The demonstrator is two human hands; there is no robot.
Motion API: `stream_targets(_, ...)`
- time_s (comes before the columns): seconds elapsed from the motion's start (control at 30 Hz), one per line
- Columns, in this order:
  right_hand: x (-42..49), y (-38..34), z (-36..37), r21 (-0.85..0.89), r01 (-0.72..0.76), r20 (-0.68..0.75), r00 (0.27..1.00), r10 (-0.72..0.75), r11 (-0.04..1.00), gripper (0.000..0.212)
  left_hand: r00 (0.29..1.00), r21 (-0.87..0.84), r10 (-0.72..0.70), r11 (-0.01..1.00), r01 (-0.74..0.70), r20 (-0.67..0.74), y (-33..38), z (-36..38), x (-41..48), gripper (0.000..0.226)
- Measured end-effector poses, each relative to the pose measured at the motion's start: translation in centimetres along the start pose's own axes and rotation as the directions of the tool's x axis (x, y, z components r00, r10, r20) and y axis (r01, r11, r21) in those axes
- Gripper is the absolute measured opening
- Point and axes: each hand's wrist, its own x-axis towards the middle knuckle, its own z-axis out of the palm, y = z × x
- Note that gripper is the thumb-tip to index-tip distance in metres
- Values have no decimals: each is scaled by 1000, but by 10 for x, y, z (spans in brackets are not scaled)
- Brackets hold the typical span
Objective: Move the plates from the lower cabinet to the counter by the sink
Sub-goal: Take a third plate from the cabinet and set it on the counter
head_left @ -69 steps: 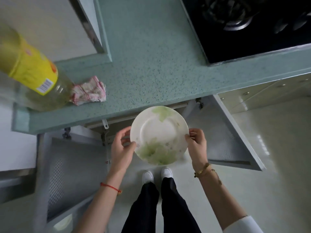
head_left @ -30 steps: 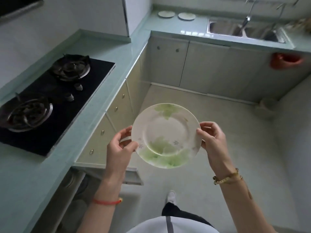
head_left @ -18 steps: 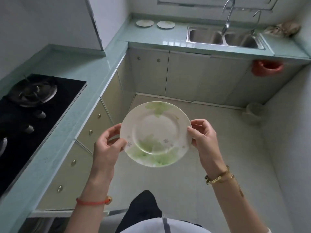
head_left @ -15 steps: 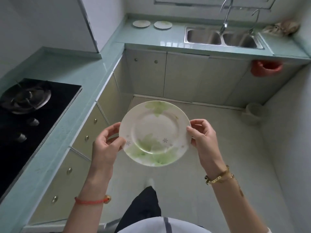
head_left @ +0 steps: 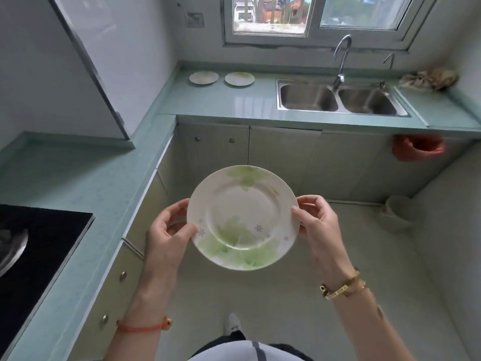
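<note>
Both hands, left hand [head_left: 166, 230] and right hand [head_left: 318, 225], pinched the floral plate [head_left: 242, 217] by opposite rims, well short of the sink [head_left: 338, 100]; a slackened pinch risked dropping it.

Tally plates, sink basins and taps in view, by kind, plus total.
Plates: 3 (held plate gripped at its rim by left hand and right hand; counter plates side by side on the counter left of the sink)
Sink basins: 2
Taps: 2
Total: 7
</note>
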Motion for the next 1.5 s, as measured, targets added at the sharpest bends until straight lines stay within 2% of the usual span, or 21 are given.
stream_targets(0.37, 176, -35, 49, 62, 11, 0, 1000, -11, 998, 11, 1000, 32, 20, 999, -20, 9, 39, 72, 176, 47)
stream_targets(0.73, 390, -87, 83, 17, 58, 154, 986, -60, 998, 11, 988, 1, 54, 999, -54, -144, 77, 171, 336, 48)
stream_targets(0.9, 468, -100, 105, -12, 24, 236, 972, -20, 1000, 11, 971, -36, 35, 998, -45, -237, 89, 202, 391, 48)
stream_targets(1.23, 587, -102, 179, -70, -24, 318, 947, 45, 997, 10, 937, -45, -26, 999, 11, -348, 91, 212, 507, 47)
stream_targets(1.5, 679, -92, 271, -205, 23, 311, 949, 43, 978, 13, 932, -15, -51, 999, 49, -359, 82, 193, 637, 48)
